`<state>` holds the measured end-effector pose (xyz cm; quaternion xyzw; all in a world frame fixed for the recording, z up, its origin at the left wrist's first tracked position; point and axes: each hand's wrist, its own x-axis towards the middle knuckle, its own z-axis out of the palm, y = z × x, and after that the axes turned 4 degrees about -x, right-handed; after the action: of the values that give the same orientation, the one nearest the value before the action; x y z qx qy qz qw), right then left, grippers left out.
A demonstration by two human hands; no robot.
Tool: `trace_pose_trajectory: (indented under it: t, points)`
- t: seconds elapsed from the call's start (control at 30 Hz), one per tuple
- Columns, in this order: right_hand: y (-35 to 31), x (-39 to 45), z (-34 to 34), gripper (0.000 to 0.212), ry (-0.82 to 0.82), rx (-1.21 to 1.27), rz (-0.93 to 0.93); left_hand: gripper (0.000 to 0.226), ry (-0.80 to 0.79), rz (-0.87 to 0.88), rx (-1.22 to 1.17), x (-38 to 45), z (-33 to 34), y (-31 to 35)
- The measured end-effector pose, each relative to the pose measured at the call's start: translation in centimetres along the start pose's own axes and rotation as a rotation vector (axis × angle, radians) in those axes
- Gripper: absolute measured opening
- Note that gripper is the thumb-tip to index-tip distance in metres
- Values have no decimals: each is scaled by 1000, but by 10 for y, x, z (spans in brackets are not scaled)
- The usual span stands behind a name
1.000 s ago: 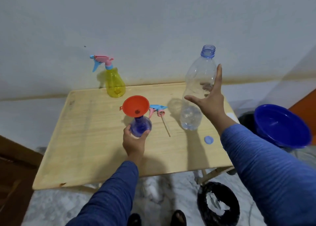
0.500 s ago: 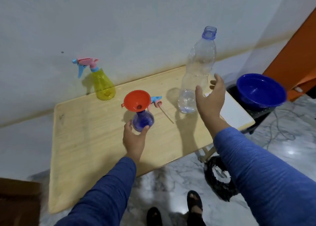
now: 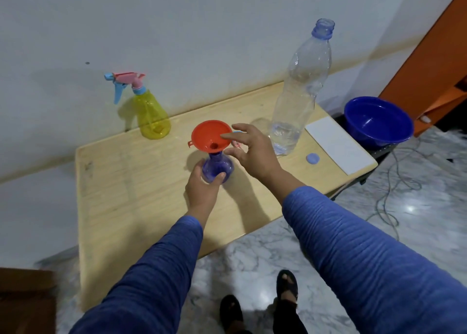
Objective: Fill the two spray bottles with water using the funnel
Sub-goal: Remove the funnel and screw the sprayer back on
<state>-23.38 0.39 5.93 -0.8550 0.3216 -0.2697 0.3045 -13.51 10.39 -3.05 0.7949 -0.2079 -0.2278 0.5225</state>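
Left hand [image 3: 202, 189] grips round translucent bottle [image 3: 217, 168] under conical funnel [image 3: 211, 136].

Right hand [image 3: 252, 151] covers most of the loose spray head [image 3: 237, 144] behind the funnel [image 3: 211, 136]; only a pink bit and a blue sliver show. Left hand [image 3: 202, 189] hides the lower front of the purple bottle [image 3: 217, 167], water level inside can't be told. Both sleeves cut off at bottom edge. Brown thing [image 3: 25, 301] at lower left is cropped and blurred. Orange panel [image 3: 429, 63] cut by right edge.
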Motion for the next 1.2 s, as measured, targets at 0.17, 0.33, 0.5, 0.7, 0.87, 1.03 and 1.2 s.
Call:
trace_pose_trajectory:
  t: [0.17,0.33,0.5,0.7,0.87,1.03,1.2]
  points:
    - [-7,12,-5,17,25,-11,-9,62,-24,19,-18,0,-2,0]
    - [-10,32,-14,14,92,102,20,58,-46,22,-54,-1,-1,-2]
    - [-9,66,-12,14,66,227,109,62,-45,11,-128,1,3,-13]
    - [7,102,25,12,-112,223,122,63,9,3,-174,-1,6,-12]
    - [36,121,66,11,-323,207,167,58,-10,-69,-138,0,6,-2]
    - [49,125,85,14,-425,139,131,59,32,-102,-227,-3,9,-5]
    - [60,123,82,31,-439,106,61,60,39,-110,-239,-2,10,-4]
